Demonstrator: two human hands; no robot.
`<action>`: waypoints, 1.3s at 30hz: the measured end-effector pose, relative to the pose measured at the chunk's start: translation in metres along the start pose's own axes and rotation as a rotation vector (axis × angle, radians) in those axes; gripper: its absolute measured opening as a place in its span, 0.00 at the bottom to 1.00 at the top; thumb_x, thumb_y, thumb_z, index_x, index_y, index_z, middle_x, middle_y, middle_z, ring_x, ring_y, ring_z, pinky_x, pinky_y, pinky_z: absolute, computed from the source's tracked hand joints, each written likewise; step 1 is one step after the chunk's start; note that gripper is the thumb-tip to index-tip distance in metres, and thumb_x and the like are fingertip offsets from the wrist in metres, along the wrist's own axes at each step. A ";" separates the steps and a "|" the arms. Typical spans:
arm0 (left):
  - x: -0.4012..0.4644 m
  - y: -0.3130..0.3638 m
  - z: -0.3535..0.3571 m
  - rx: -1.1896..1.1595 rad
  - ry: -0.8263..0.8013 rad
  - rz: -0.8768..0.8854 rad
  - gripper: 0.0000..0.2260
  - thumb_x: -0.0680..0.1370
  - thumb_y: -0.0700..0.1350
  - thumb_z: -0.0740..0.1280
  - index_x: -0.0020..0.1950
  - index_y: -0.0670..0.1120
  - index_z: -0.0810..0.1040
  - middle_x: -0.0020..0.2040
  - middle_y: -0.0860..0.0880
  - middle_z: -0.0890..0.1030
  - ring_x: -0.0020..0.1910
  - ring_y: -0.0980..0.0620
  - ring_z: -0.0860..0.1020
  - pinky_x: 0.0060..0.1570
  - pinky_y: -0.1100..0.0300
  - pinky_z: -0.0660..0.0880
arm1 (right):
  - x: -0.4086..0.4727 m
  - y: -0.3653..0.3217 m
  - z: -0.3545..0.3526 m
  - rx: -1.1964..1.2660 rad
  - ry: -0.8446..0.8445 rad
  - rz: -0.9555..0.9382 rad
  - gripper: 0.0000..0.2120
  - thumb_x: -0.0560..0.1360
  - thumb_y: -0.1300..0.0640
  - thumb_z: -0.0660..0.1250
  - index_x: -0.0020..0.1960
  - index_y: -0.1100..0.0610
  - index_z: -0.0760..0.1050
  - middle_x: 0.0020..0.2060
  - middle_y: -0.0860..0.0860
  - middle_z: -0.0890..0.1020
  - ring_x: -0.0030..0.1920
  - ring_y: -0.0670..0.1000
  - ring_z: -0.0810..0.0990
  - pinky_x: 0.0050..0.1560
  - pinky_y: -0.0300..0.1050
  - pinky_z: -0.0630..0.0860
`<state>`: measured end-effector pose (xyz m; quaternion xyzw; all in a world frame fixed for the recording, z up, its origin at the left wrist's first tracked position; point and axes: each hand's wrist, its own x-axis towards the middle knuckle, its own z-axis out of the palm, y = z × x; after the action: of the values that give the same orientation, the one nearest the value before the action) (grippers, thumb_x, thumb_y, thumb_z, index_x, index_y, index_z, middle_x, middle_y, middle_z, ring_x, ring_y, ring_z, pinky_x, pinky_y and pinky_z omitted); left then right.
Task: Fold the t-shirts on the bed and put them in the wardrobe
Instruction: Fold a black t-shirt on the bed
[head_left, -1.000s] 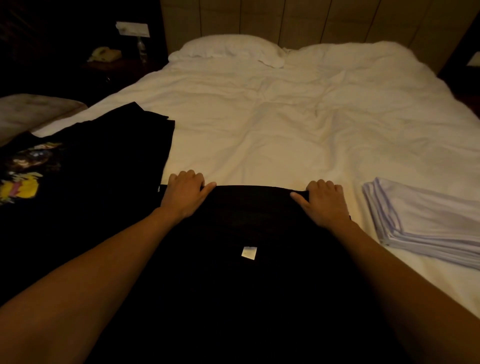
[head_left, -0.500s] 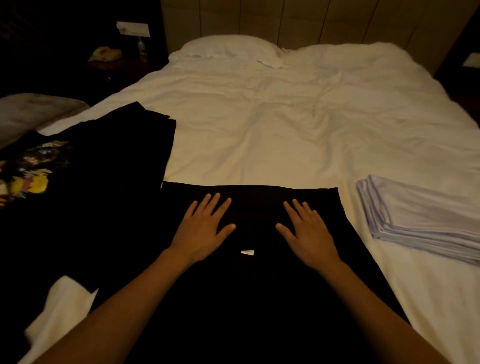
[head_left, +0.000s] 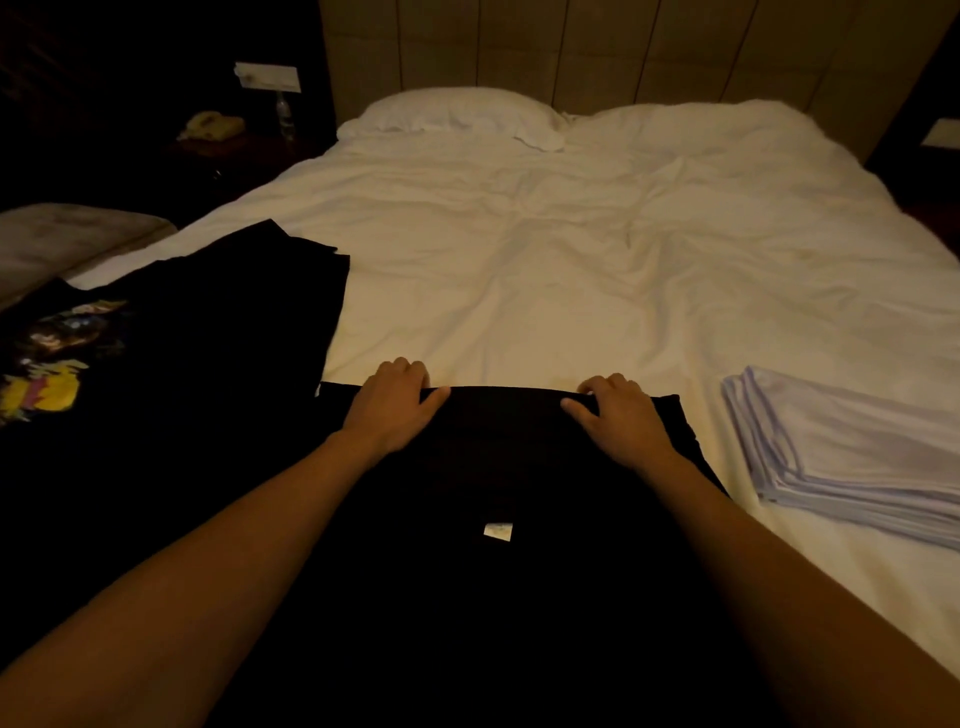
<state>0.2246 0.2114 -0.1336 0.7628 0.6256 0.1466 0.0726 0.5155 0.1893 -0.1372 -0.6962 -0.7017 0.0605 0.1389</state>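
Note:
A black t-shirt (head_left: 498, 467) lies flat on the near part of the white bed (head_left: 571, 260), a small white label showing at its middle. My left hand (head_left: 392, 405) grips its far edge on the left, fingers curled over the hem. Further right on the same edge, my right hand (head_left: 618, 415) holds the cloth in the same way. A second black t-shirt (head_left: 171, 353) with a yellow print lies spread out to the left. A folded pale lilac t-shirt (head_left: 852, 447) rests on the bed at the right.
A white pillow (head_left: 457, 111) lies at the head of the bed by the panelled headboard. At the far left a dark nightstand carries a telephone (head_left: 210, 126) and a bottle. A grey upholstered seat (head_left: 67, 239) stands left of the bed.
Half a second ago both hands lay flat with spread fingers on the middle of the black t-shirt. They have since slid forward to its far edge and curled round it.

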 end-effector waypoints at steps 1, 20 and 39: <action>0.001 -0.003 0.005 0.032 0.014 0.008 0.17 0.82 0.59 0.57 0.50 0.46 0.72 0.49 0.47 0.74 0.52 0.46 0.73 0.54 0.51 0.70 | 0.002 0.003 0.005 -0.050 0.031 -0.005 0.24 0.79 0.37 0.58 0.61 0.55 0.75 0.56 0.54 0.78 0.56 0.54 0.74 0.57 0.49 0.70; -0.043 0.017 -0.060 0.045 0.471 0.210 0.17 0.81 0.59 0.54 0.42 0.48 0.69 0.38 0.50 0.73 0.39 0.47 0.70 0.43 0.52 0.63 | -0.048 -0.016 -0.067 -0.187 0.542 -0.121 0.19 0.80 0.43 0.59 0.43 0.59 0.73 0.38 0.56 0.75 0.40 0.59 0.71 0.41 0.47 0.56; -0.248 0.019 -0.014 -0.084 0.393 0.209 0.15 0.76 0.60 0.59 0.44 0.52 0.79 0.41 0.55 0.78 0.42 0.53 0.74 0.43 0.60 0.56 | -0.248 -0.020 -0.044 -0.043 0.297 -0.102 0.15 0.78 0.44 0.61 0.47 0.55 0.79 0.42 0.52 0.78 0.45 0.57 0.76 0.45 0.50 0.67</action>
<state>0.1948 -0.0357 -0.1482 0.7764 0.5389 0.3250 -0.0347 0.5071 -0.0621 -0.1167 -0.6638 -0.7090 -0.0653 0.2289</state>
